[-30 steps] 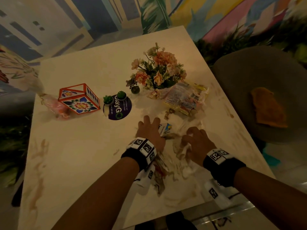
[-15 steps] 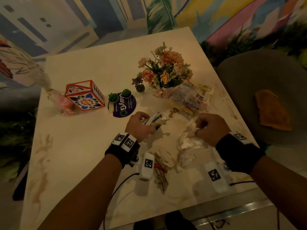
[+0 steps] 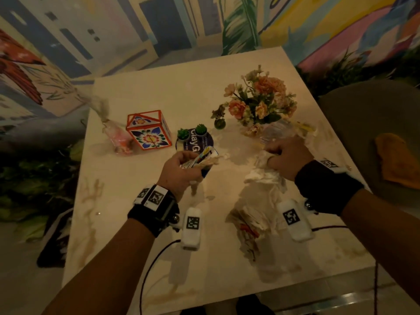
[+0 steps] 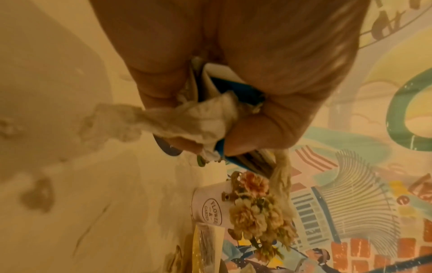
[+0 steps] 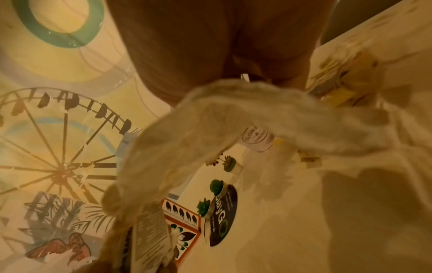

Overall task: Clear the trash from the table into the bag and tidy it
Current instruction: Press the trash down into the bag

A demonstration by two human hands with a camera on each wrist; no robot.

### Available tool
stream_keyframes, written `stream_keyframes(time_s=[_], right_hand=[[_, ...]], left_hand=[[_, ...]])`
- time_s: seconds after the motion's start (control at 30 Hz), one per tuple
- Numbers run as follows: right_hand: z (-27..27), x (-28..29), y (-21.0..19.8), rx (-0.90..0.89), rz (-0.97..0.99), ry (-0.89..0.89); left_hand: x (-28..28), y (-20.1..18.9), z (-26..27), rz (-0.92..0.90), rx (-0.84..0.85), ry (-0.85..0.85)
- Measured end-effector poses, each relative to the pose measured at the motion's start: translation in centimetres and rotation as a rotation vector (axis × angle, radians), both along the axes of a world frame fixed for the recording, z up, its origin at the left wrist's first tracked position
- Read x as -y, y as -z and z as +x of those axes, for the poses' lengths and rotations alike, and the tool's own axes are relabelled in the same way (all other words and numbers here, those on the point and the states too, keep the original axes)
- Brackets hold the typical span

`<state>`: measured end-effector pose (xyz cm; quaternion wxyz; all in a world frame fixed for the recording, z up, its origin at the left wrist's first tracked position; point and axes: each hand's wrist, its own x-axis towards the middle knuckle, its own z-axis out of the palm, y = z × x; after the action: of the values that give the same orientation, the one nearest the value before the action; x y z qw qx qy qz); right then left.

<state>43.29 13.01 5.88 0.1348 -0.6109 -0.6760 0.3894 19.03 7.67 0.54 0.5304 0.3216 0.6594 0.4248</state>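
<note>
At table centre, head view: left hand (image 3: 181, 169) lifted clear of the table (image 3: 136, 223), fingers curled round a small blue-and-white wrapper (image 3: 205, 156) with a twist of soiled tissue (image 4: 187, 118) bunched against it. The left wrist view confirms both are pinched together, probably so one hand carries several scraps in one trip.

At 3 o'clock of that hand, the right hand (image 3: 287, 156) is closed on a wad of white napkins (image 3: 263, 176) that trails down toward the tabletop; the right wrist view shows the paper draping from the grip. Whether its lower end touches the table cannot be told.

More rubbish on the table: a crumpled heap of paper (image 3: 250, 226) at 6 o'clock of the right hand, and a clear plastic packet (image 3: 279, 130) at 12 o'clock of it, tucked against the flower pot (image 4: 208, 205).

Items likely meant to stay: a patterned box (image 3: 148, 130), a dark round sign (image 3: 195, 142) with two small cactus pots, and a pink wrapped item (image 3: 118, 137) at 9 o'clock of the box.

A dark shape, possibly the bag, lies on the floor (image 3: 55, 237) off the table's left edge; it is too dim to be sure. Judgement: gathering stage, nothing bagged from these hands yet.
</note>
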Motion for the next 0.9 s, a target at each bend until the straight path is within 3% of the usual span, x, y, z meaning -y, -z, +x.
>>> stream_keyframes(time_s=[0.4,0.67,0.9], right_hand=[[-11.6,2.8,-0.5,0.197,0.145,-0.009],[-16.1,4.0,-0.7,0.198,0.156,-0.106],[-19.4,3.8,-0.5,0.255,0.169,-0.246]], left_hand=[[6.2,-0.1,-15.6,0.039,0.020,-0.029],[10.1,1.0,-23.9,-0.011,-0.010,-0.200],[16.2,1.9,-28.6,-0.130,-0.143,-0.379]])
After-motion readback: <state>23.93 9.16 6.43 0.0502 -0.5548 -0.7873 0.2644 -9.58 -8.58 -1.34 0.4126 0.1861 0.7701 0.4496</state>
